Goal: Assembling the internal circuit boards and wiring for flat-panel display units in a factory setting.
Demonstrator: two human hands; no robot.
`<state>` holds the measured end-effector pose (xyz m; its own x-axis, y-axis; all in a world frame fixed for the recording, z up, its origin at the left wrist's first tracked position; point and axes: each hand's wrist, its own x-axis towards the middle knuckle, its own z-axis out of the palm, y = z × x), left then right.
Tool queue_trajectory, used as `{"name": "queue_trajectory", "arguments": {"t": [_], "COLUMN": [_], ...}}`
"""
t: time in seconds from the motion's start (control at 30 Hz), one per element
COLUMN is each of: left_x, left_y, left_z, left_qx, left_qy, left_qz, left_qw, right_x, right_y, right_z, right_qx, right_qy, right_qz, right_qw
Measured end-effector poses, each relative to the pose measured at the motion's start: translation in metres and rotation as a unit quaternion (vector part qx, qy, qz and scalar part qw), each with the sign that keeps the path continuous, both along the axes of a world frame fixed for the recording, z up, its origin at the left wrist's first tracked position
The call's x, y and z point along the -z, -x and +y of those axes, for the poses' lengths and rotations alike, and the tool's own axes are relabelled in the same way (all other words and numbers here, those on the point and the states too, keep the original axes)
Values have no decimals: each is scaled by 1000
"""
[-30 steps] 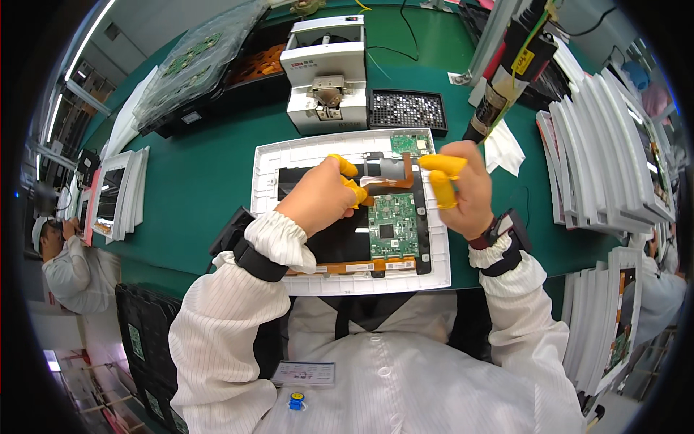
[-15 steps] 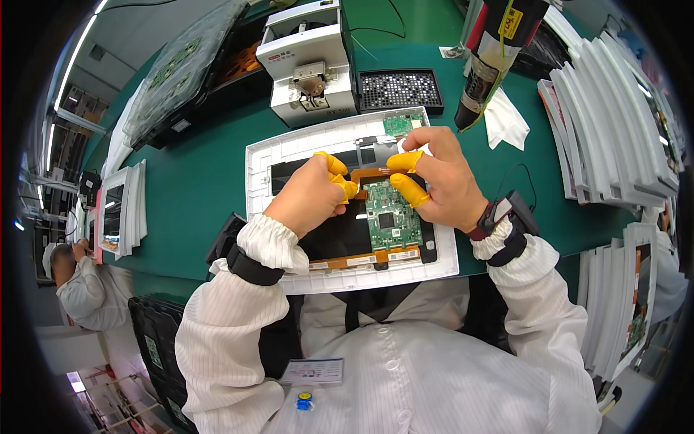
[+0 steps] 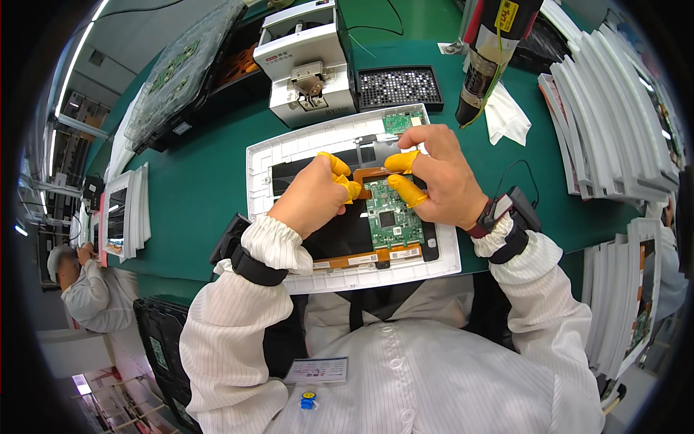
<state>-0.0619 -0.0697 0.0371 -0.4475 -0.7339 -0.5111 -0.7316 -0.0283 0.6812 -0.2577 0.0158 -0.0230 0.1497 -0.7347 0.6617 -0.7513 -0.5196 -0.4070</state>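
Note:
A white panel frame (image 3: pixel 264 153) holding a dark display lies on the bench before me. On the display sits a green circuit board (image 3: pixel 394 210), with an orange flex cable (image 3: pixel 370 173) bending round its upper left corner. My left hand (image 3: pixel 314 192), wearing yellow finger cots, has its fingers pinched together at the cable's left edge; the fingertips partly hide it. My right hand (image 3: pixel 441 173) hovers over the board's upper end, thumb and forefinger in yellow cots and apart. Its forefinger tip is by the cable's right end. A smaller green board (image 3: pixel 402 121) shows at the frame's top.
Behind the frame stand a white tape-dispenser-like machine (image 3: pixel 307 72) and a black tray of small parts (image 3: pixel 400 88). A dark tool (image 3: pixel 481 79) hangs at upper right, near a white cloth (image 3: pixel 506 116). White panels (image 3: pixel 611 123) are stacked at right, others (image 3: pixel 126 210) at left.
Both hands keep nearly the same places at the flex cable, with only slight finger shifts. The whole view has moved slightly.

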Motion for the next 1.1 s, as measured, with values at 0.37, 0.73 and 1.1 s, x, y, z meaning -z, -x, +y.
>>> {"name": "queue_trajectory", "arguments": {"t": [0.37,0.73,1.1], "left_x": [3,1,12], "left_y": [-1,0,1], "left_z": [1,1,2], "left_qx": [0,8,26], "left_qy": [4,1,45], "left_qz": [3,7,18], "left_qw": [1000,1000,998], "right_x": [1,1,0], "right_y": [0,0,0], "right_z": [1,1,1], "right_qx": [0,1,-15], "right_qy": [-3,-7,0], "right_qz": [3,7,23], "right_qw": [1000,1000,1000]}}
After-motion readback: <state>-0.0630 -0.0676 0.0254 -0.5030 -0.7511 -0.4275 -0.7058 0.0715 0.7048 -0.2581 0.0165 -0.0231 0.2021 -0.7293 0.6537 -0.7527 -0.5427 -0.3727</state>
